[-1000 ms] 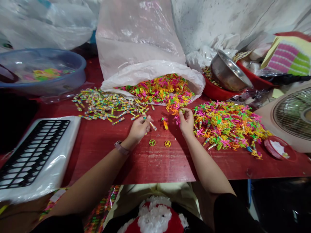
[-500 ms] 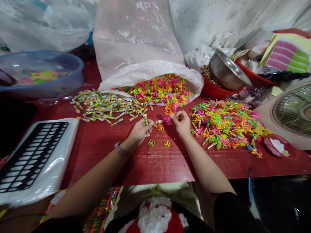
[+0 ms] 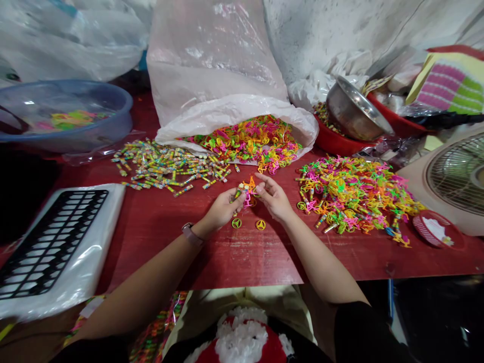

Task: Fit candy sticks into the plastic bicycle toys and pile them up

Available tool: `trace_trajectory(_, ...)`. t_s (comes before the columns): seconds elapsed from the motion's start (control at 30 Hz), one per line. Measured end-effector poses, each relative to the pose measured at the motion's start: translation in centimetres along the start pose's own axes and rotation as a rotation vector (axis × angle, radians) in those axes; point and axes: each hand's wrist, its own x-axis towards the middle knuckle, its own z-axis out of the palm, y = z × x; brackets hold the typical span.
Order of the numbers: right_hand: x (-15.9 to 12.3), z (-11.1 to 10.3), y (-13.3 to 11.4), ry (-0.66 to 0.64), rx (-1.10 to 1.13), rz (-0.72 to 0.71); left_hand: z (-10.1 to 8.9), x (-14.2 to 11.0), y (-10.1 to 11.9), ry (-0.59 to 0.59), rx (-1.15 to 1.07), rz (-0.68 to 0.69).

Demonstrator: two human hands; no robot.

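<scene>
My left hand [image 3: 223,207] and my right hand [image 3: 273,195] meet over the middle of the red table [image 3: 234,252]. Between their pinched fingers is a small cluster of orange and pink plastic rings [image 3: 248,191], with a wrapped candy stick in the left fingers. Two small green and yellow rings [image 3: 248,223] lie on the table just below the hands. A pile of wrapped candy sticks [image 3: 170,165] lies left of the hands. A heap of coloured plastic rings [image 3: 351,194] lies to the right.
A white plastic bag [image 3: 234,113] spills more rings at the back. A blue basin [image 3: 64,116] stands far left, a black grid tray in plastic [image 3: 49,242] near left. A steel bowl [image 3: 353,113] in a red basin and a fan [image 3: 454,176] stand right.
My right hand drew back from the ring pile toward the left hand with rings. Both hands came together nearer to me, above the two loose rings.
</scene>
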Motion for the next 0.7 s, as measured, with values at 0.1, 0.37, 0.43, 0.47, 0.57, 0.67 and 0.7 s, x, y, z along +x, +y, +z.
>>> trace_trajectory(0.1, 0.0, 0.2, 0.1, -0.013, -0.018, 0.050, 0.3, -0.2, 0.1, -0.016, 0.064, -0.005)
trace_trajectory(0.37, -0.6, 0.4, -1.3, -0.078, 0.152, 0.273, 0.5, -0.4, 1.0, -0.047, 0.031, 0.022)
trace_trajectory(0.43, -0.7, 0.4, -1.7, -0.109, 0.213, 0.320, 0.4, -0.6, 1.6, -0.113, 0.019, -0.007)
trace_trajectory(0.47, -0.8, 0.3, -1.9, -0.130, 0.232, 0.331, 0.3, -0.7, 1.8, -0.143, 0.015, -0.020)
trace_trajectory(0.57, -1.0, 0.4, -2.2, -0.170, 0.258, 0.317, 0.3, -1.1, 2.3, -0.195, -0.010, -0.044)
trace_trajectory(0.67, -1.3, 0.5, -2.3, -0.187, 0.238, 0.299, 0.3, -1.4, 2.4, -0.199, -0.056, -0.036)
trace_trajectory(0.7, -1.3, 0.5, -2.3, -0.196, 0.223, 0.301, 0.4, -1.4, 2.5, -0.190, -0.062, -0.029)
